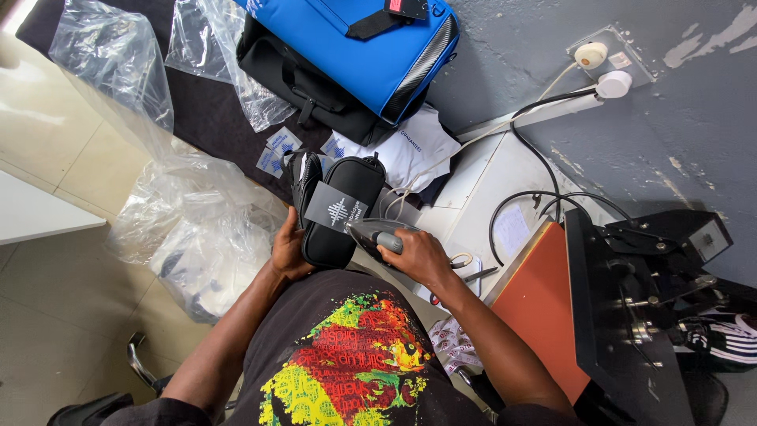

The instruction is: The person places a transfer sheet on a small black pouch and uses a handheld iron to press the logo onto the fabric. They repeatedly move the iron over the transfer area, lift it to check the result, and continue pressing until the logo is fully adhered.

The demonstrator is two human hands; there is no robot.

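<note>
My left hand (289,251) grips the left edge of a small black zip pouch (341,211), holding it upright against my front. A dark square label with a white pattern (337,208) lies on the pouch. My right hand (414,254) is closed on the handle of a small grey iron (374,232), whose tip presses on the lower edge of that label. A white cord runs from the iron toward the wall socket (603,57).
A blue and black bag (371,43) lies above the pouch, on white paper. Crumpled clear plastic bags (189,221) sit at left. A heat press with an orange pad (544,300) and black upper plate stands at right. Small printed labels (277,151) lie on dark cloth.
</note>
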